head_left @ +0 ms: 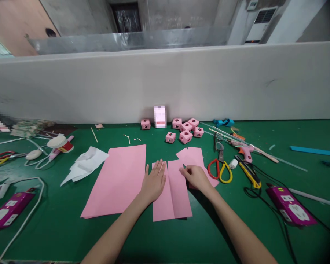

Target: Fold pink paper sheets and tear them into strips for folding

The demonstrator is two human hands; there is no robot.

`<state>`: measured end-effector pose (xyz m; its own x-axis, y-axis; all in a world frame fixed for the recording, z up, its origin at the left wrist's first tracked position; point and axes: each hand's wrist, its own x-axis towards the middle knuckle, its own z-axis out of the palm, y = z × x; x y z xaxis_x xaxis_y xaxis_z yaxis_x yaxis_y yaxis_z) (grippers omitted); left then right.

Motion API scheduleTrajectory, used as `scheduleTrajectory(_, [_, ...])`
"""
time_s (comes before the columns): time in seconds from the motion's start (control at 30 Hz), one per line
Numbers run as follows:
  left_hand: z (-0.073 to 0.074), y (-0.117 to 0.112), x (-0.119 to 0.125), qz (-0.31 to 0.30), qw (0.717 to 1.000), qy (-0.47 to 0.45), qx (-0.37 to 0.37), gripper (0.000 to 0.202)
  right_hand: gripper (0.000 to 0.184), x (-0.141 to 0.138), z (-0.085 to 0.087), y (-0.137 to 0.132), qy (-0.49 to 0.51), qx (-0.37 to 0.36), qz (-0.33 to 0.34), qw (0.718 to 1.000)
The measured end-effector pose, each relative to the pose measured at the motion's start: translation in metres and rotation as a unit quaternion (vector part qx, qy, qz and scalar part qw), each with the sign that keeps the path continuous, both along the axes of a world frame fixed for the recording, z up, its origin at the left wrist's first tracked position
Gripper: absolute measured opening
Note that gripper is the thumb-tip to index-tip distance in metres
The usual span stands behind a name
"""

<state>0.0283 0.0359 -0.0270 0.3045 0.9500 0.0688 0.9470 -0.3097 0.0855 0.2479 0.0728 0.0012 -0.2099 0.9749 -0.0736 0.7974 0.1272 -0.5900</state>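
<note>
A sheet of pink paper [179, 200] with a lengthwise crease lies before me on the green table. My left hand [154, 181] rests flat on its left half, fingers stretched out. At the sheet's upper right edge is my right hand [194, 176], its fingers curled and closed on that edge; the fingertips are partly hidden. Under and beyond the right hand lie smaller cut pink paper pieces [194, 154]. To the left is a larger pink paper stack [121, 179], its right edge by my left forearm.
Scissors [221, 167], a box cutter [250, 174] and a pink glue gun [246, 153] lie right. Several folded pink paper cubes [186, 136] and an upright phone [160, 117] stand near the white partition [99, 88]. Left are crumpled white paper [86, 163], a cup [61, 143] and a purple power strip [12, 209].
</note>
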Motion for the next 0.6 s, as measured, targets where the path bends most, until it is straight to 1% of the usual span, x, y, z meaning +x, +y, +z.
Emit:
scheduleTrajectory(0.1, [0.001,0.001,0.001,0.006,1.000,0.001,0.006,0.053,0.048,0.002,0.004,-0.003,-0.002,-0.017,0.031,0.999])
scheduleTrajectory(0.17, [0.003,0.001,0.001,0.013,1.000,0.001,0.018,0.052,0.046,0.002,0.004,-0.003,-0.017,-0.012,0.033,0.999])
scheduleTrajectory(0.27, [0.004,-0.001,0.003,0.008,1.000,-0.001,0.029,0.050,0.042,-0.002,0.004,-0.003,-0.051,0.013,-0.001,0.999])
scheduleTrajectory(0.33, [0.004,-0.004,0.003,0.002,1.000,-0.002,0.018,0.051,0.042,-0.005,0.005,-0.003,-0.076,0.022,-0.020,0.997])
scheduleTrajectory(0.47, [0.001,-0.008,0.005,0.006,1.000,0.000,-0.009,0.054,0.045,-0.011,0.006,-0.003,-0.123,0.030,-0.039,0.991])
scheduleTrajectory(0.6, [-0.002,-0.008,0.005,0.012,1.000,-0.001,-0.007,0.054,0.043,-0.017,0.005,-0.003,-0.167,0.028,-0.052,0.984])
